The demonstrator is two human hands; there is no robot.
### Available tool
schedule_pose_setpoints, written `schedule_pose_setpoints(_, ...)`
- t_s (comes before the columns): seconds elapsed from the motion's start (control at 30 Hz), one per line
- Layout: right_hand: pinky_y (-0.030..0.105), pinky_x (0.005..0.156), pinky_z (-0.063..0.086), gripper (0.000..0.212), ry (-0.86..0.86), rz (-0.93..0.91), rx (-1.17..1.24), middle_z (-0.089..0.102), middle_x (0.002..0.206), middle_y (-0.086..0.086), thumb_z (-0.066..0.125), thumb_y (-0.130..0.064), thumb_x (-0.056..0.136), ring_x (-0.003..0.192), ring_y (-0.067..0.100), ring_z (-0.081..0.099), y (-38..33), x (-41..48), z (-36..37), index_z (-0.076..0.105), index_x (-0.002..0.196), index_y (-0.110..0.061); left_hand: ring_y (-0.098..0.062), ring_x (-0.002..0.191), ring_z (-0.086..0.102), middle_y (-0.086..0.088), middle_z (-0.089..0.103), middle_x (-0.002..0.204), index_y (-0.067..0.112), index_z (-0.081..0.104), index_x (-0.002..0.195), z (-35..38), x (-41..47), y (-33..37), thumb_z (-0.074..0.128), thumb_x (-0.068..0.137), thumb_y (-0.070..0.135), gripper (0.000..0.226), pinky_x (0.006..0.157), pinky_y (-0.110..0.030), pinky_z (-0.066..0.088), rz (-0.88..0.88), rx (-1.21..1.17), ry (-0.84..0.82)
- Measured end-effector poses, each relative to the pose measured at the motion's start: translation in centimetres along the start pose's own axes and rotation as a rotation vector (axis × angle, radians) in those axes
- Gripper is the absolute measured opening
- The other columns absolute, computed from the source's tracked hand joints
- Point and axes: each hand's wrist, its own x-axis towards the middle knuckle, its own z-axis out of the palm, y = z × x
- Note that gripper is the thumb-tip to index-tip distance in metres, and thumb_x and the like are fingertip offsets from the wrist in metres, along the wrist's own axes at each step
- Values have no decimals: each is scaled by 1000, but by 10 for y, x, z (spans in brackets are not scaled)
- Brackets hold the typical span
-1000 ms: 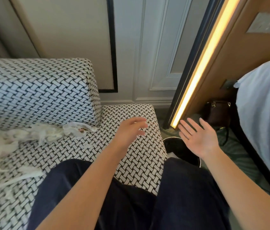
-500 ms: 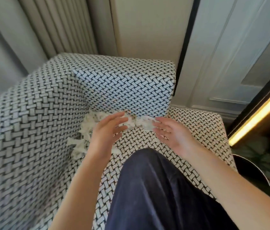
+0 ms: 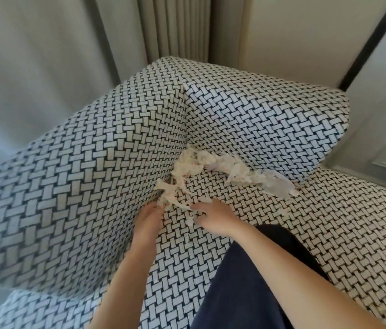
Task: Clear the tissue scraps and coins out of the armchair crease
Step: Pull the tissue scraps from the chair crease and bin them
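Torn white tissue scraps (image 3: 201, 166) lie bunched in the corner crease of the black-and-white woven armchair (image 3: 270, 124) and trail right along the crease under the arm. My left hand (image 3: 148, 218) reaches with straight fingers into the crease beside the backrest, its fingertips touching the nearest scraps. My right hand (image 3: 214, 217) rests on the seat cushion with curled fingers and pinches a hanging strand of tissue (image 3: 188, 216). No coins show in this view.
My dark-trousered leg (image 3: 246, 281) lies across the seat at the bottom right. Grey curtains (image 3: 175, 32) hang behind the chair, and a panelled wall (image 3: 377, 115) stands to the right.
The view has swung left and closer to the chair's corner. Both hands have moved from hovering over the scraps down to the near end of the crease, and the right hand has taken hold of a strand.
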Motion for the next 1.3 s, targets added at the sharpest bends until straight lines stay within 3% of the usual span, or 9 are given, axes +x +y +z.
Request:
schedule_pose_setpoints(0.07, 43, 106, 38, 43, 17, 19, -24, 27, 150, 11, 48, -24, 93, 129, 32, 36, 3, 8, 15, 50, 132, -40, -22, 129, 42, -3, 41, 146, 21, 37, 143, 0, 13, -9, 58, 90, 29, 57, 109, -41, 34, -31, 20, 21)
schedule_pose_setpoints(0.3, 38, 110, 28, 37, 63, -56, -75, 26, 148, 9, 45, -27, 97, 131, 31, 28, 2, 10, 17, 52, 134, -24, -31, 129, 42, -1, 46, 141, 29, 38, 142, 19, 46, -5, 57, 86, 17, 61, 108, -49, 35, 18, 46, -74)
schedule_pose_setpoints(0.5, 32, 112, 20, 44, 57, -95, -72, 24, 152, 5, 46, -22, 97, 136, 27, 18, 5, 16, 17, 44, 141, -18, -15, 117, 52, 2, 57, 130, 22, 47, 135, 36, 53, 4, 51, 90, 3, 50, 95, -29, 41, 93, -56, -168)
schedule_pose_setpoints(0.63, 26, 110, 21, 49, 114, -124, 100, 35, 148, 5, 51, -15, 92, 136, 24, 25, 5, 24, 20, 42, 141, -13, -8, 100, 57, 1, 63, 117, 18, 56, 126, 46, 50, 12, 48, 92, 1, 39, 74, -18, 42, 122, -148, -126)
schedule_pose_setpoints(0.77, 1, 92, 30, 40, 257, -185, 378, 53, 118, -7, 53, -1, 87, 113, 4, 47, 4, 23, 17, 57, 125, -12, -19, 101, 63, -5, 69, 107, 11, 67, 109, 54, 44, 9, 53, 91, 5, 23, 82, -25, 49, 141, -172, -68)
schedule_pose_setpoints(0.9, 13, 80, 49, 37, 356, -172, 534, 60, 107, -7, 57, 1, 85, 95, 5, 59, 6, 23, 15, 49, 113, -22, -20, 102, 66, -7, 71, 104, 11, 70, 105, 54, 32, 5, 56, 89, 5, 22, 91, -31, 51, 178, -147, -99)
schedule_pose_setpoints(0.97, 11, 71, 49, 51, 361, -179, 571, 60, 102, -8, 59, 0, 86, 88, 1, 61, 5, 23, 15, 42, 126, -28, -20, 101, 66, -7, 72, 103, 13, 71, 101, 53, 26, 5, 57, 89, 4, 21, 92, -32, 50, 177, -150, -106)
schedule_pose_setpoints(1.03, 13, 76, 50, 62, 333, -200, 561, 60, 101, -10, 61, -2, 86, 91, 3, 61, 5, 22, 14, 39, 137, -29, -20, 99, 67, -6, 72, 100, 15, 71, 98, 52, 21, 6, 59, 88, 5, 19, 91, -31, 51, 176, -146, -116)
schedule_pose_setpoints(1.3, 19, 84, 49, 33, 347, -214, 510, 66, 105, -4, 63, -8, 86, 96, 8, 61, 5, 23, 15, 64, 116, -21, -2, 94, 62, 9, 68, 100, 25, 65, 104, 40, -4, 4, 58, 90, 11, 21, 74, -13, 47, 338, 29, -164)
